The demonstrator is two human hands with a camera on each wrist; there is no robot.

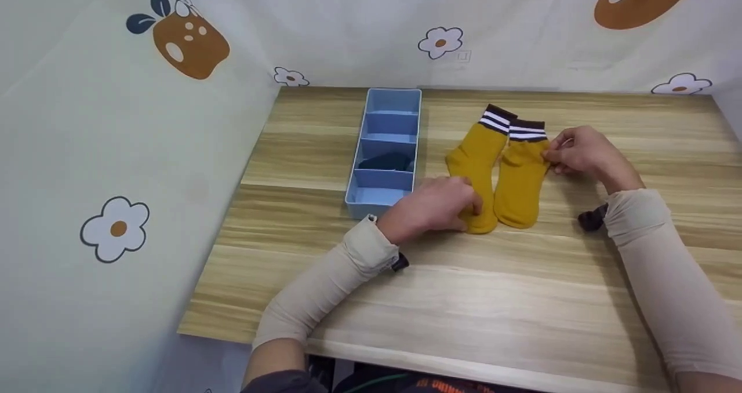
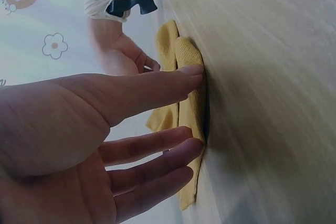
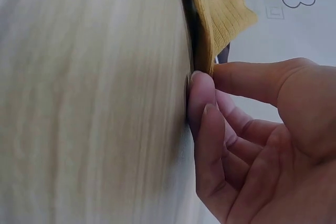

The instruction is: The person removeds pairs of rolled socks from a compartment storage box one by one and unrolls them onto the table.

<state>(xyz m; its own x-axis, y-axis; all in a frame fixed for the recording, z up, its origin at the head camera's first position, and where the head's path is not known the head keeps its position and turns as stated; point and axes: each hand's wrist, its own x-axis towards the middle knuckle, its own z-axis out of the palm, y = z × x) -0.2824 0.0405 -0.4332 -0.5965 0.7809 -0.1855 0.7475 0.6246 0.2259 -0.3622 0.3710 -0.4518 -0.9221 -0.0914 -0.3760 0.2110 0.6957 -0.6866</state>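
Observation:
Two mustard-yellow socks with dark cuffs and white stripes lie side by side, the left sock [image 1: 482, 149] slightly tilted and the right sock [image 1: 520, 181] straighter. My left hand [image 1: 437, 204] reaches over the toe part of the left sock, hiding some of it. In the left wrist view, its thumb and fingers are spread and relaxed, fingertips right at the yellow fabric [image 2: 195, 100]. Near the cuff, my right hand [image 1: 585, 152] pinches the outer edge of the right sock between thumb and index finger, clearly seen on the yellow knit [image 3: 223, 11] in the right wrist view.
Left of the socks stands a blue divided box [image 1: 350, 193] with a row of compartments. A dark folded fabric piece [image 1: 385, 162] lies in one of them. All rest on a wood-grain table [image 1: 464, 300], with a patterned curtain [image 1: 359, 39] behind.

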